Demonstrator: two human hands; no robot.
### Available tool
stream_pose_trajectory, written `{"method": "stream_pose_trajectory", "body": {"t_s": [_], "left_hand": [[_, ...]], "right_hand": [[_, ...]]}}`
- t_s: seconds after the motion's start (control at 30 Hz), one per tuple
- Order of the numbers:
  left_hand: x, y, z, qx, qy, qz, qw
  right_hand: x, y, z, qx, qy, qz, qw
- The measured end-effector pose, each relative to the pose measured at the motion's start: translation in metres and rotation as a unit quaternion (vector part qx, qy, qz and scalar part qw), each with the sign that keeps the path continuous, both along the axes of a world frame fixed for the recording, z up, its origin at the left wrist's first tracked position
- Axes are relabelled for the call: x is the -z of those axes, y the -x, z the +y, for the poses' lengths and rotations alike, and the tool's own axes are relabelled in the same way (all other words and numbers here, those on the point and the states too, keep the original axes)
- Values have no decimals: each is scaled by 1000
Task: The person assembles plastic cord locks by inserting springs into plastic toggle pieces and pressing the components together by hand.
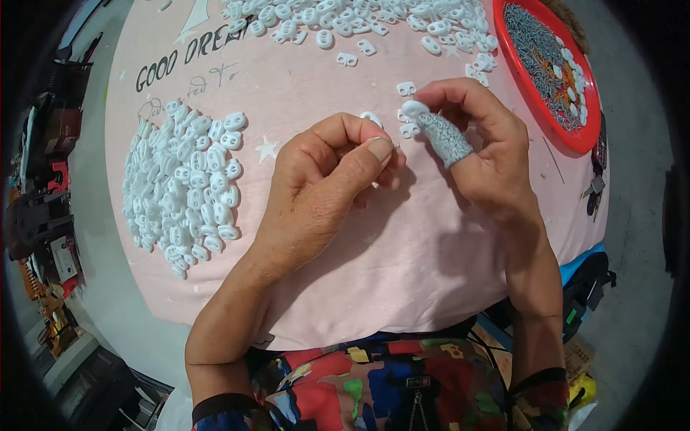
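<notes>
My left hand (316,179) is closed in a pinch, thumb against index finger, above the middle of the cloth. A tiny metallic tip shows at its thumb; the rest is hidden. A curved white plastic piece (371,118) peeks out behind its index finger. To the right, my right hand (489,136) grips a white oval cord-lock piece (414,108) between index finger and thumb. A grey knitted finger cover (447,140) sleeves that thumb. Just beyond and below the held piece lie a few loose two-hole white cord-lock pieces (406,88).
A heap of assembled-looking white cord locks (180,187) lies at left. Many loose white pieces (345,18) spread along the far side. At far right, a red basin (512,68) holds small grey metal parts and white ovals. Keys (594,188) lie near the right edge of the pink cloth (402,273).
</notes>
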State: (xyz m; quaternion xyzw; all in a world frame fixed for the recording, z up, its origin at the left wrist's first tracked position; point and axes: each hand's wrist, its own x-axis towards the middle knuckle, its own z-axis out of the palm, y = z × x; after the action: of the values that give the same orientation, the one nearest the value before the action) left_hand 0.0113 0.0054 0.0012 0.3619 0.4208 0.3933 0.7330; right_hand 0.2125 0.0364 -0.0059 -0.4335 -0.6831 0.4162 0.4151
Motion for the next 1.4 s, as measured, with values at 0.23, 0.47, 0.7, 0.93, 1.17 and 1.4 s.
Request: {"method": "stream_pose_trajectory", "body": {"t_s": [0.23, 0.47, 0.7, 0.93, 1.17, 1.4], "left_hand": [[6, -3, -1, -50, -27, -19, 998], [7, -3, -2, -52, -49, -29, 997], [7, -2, -1, -51, -33, -35, 998], [4, -4, -2, -70, -23, -55, 996], [3, -7, -3, -100, -33, -85, 991], [4, -12, -6, -126, -74, -64, 987]], "right_hand": [[-18, 11, -7, -19, 163, 117, 980], [-18, 7, -9, -40, 178, 38, 983], [-21, 4, -6, -75, 195, 43, 977], [-14, 13, -13, -51, 151, 106, 981], [-18, 14, -14, -86, 191, 131, 969], [-12, 14, -16, -51, 108, 50, 992]]}}
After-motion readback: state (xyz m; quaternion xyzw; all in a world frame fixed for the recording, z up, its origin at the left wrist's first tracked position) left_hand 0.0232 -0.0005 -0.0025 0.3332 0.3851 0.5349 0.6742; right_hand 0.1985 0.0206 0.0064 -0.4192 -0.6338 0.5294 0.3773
